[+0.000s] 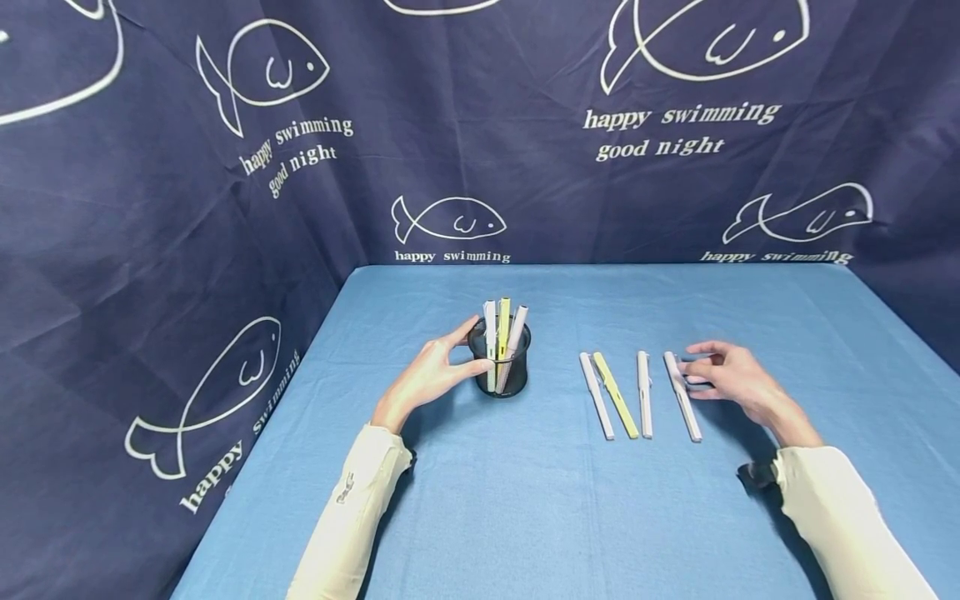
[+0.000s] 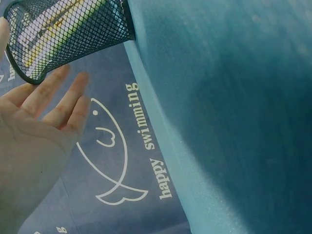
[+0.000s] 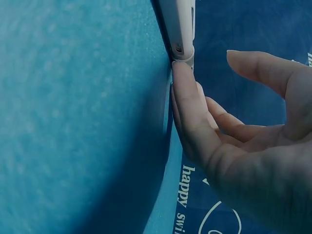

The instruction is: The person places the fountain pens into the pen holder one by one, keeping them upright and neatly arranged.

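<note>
A black mesh pen holder [image 1: 513, 379] stands upright on the table, with a white pen [image 1: 491, 325], a yellow pen [image 1: 503, 321] and a pale pinkish pen [image 1: 517, 327] leaning inside. My left hand [image 1: 427, 372] holds this holder near its rim, thumb on the near side and fingers behind. In the left wrist view the mesh [image 2: 83, 36] lies by the fingertips. On the right, my right hand [image 1: 738, 382] reaches the rightmost pale pen [image 1: 684, 400]. A fingertip touches that pen [image 3: 179, 29] in the right wrist view, while the thumb stays apart from it.
Left of that pen lie a pale pen [image 1: 644, 396], a yellow pen [image 1: 617, 397] and another pale pen [image 1: 597, 397], roughly side by side. Blue cloth [image 1: 525, 508] covers the table. Dark blue curtains [image 1: 540, 167] with white fish drawings hang behind and at the left.
</note>
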The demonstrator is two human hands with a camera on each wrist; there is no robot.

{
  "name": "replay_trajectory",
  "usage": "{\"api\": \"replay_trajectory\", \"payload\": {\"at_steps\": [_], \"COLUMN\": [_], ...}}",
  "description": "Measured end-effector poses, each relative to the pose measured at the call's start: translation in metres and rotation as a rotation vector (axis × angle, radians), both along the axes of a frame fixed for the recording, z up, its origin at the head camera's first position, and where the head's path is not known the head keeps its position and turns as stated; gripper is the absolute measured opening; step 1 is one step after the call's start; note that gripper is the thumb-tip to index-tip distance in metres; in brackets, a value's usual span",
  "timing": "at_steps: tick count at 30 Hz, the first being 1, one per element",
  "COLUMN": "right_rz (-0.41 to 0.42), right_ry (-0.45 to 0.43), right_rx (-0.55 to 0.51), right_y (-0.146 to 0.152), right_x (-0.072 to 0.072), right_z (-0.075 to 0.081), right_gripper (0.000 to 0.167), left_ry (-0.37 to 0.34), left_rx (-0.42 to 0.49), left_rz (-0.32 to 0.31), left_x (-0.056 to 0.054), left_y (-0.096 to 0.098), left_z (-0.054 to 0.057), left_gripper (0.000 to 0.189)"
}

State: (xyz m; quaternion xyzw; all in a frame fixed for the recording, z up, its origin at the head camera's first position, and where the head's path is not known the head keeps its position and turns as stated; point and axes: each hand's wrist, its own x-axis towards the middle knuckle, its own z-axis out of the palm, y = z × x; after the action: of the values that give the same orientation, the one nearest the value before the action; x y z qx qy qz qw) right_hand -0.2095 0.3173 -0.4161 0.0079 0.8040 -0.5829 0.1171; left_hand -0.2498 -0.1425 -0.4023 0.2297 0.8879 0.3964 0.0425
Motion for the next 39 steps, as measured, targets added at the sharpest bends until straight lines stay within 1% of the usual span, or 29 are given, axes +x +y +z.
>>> {"api": "replay_trajectory", "payload": {"at_steps": [8, 20, 32, 39], "right_rz": [0.018, 0.037, 0.057, 0.054], "right_ry": [-0.001, -0.016, -0.044, -0.047], "right_rx": [-0.001, 0.03, 0.035, 0.075], "right_y": [-0.0016, -0.0006, -0.0032, -0.0051], "right_x": [0.0012, -0.0002, 0.0006, 0.0011], "right_z": [0.0005, -0.0018, 0.0022, 0.0028], "right_gripper": [0.053, 0.056, 0.055, 0.055], "left_ry": [0.006, 0.006, 0.013, 0.004], "left_rx": [0.002, 0.008, 0.005, 0.01], "left_rz": [0.004, 0.005, 0.006, 0.011], "left_x": [0.0007, 0.001, 0.0009, 0.0027], "left_y": [0.0003, 0.0001, 0.0011, 0.0013], "left_z": [-0.0004, -0.0012, -0.0001, 0.0014], "left_gripper": [0.085, 0.085, 0.086, 0.085]}}
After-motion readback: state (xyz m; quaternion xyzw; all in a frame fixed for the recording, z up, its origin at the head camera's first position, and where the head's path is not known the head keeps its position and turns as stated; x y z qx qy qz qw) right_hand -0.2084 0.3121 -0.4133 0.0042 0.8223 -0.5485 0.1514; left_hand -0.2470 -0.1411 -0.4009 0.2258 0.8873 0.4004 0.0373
